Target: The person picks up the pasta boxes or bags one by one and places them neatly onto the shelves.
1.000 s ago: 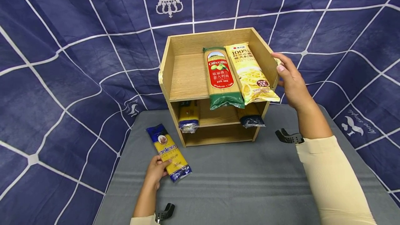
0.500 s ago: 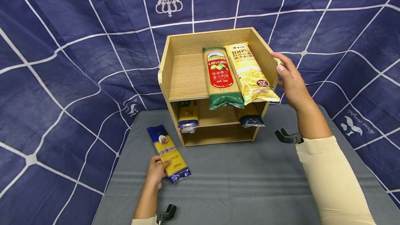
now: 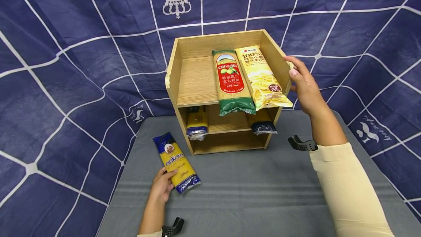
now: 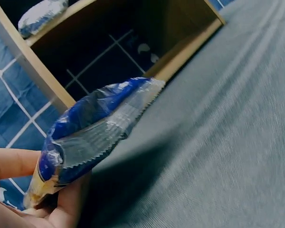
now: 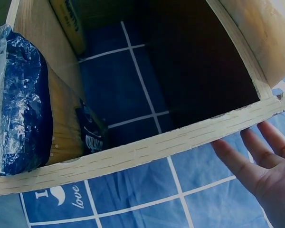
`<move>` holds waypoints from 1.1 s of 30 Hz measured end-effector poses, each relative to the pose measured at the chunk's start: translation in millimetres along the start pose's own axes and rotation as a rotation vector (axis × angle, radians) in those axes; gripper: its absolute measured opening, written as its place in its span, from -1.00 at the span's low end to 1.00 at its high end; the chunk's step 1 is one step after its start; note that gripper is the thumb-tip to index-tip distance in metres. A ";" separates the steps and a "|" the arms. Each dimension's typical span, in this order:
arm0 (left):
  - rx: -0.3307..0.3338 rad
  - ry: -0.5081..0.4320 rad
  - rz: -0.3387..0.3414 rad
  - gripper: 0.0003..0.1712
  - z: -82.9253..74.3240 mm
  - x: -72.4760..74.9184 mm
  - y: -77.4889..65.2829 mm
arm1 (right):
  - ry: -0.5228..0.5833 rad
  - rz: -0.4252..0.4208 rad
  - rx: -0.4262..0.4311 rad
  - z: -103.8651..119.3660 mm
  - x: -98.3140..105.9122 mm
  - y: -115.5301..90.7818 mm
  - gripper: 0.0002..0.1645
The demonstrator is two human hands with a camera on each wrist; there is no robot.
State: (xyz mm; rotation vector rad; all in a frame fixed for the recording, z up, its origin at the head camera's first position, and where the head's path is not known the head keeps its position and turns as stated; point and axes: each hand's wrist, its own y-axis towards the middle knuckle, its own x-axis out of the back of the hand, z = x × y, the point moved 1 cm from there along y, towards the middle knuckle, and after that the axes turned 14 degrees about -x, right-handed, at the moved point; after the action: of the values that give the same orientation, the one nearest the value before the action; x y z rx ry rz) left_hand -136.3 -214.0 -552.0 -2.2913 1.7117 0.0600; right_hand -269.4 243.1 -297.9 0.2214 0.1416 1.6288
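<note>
My left hand [image 3: 160,187] holds a yellow-and-blue ankara pasta packet [image 3: 177,164] between thumb and fingers, left of the small wooden shelf [image 3: 194,79]. In the left wrist view, the packet's crimped blue end [image 4: 99,128] slants above the grey cloth. Fingers of my right hand [image 3: 306,90] touch the shelf's right side panel near its upper front corner. The right wrist view has several fairly straight fingers [image 5: 247,166] against the panel's outer face. On the top shelf lie a green-ended Olivoilà spaghetti packet [image 3: 231,76] and a cream-yellow noodle packet [image 3: 261,76].
The middle level bears a yellow-blue packet [image 3: 198,121] at the left and a dark-ended packet [image 3: 263,123] at the right; both jut past the front edge. Beneath is a bottom level [image 3: 230,142]. A grey cloth [image 3: 250,189] covers the surface, and blue checked fabric [image 3: 125,3] hangs around.
My left hand has shifted slightly on the ankara packet, which stays nearly in place. The right hand keeps its place at the shelf panel. The head view has drifted a little.
</note>
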 end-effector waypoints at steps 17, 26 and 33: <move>0.031 -0.193 0.075 -0.53 -2.1 0.5 -8.2 | -0.012 0.002 -0.016 0.8 2.3 -1.1 -0.48; 0.010 -0.177 0.071 -0.55 5.8 1.8 -13.1 | -0.003 0.005 -0.019 0.9 0.4 -0.9 -0.48; -0.007 -0.172 0.119 -0.48 11.8 1.3 -18.2 | -0.013 0.005 -0.019 2.2 0.5 -0.9 -0.48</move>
State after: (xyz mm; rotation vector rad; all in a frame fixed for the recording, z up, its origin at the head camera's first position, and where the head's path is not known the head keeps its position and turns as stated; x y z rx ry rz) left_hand -117.2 -207.6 -560.0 -2.1184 1.7586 0.2787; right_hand -268.0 243.6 -295.9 0.2179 0.1160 1.6328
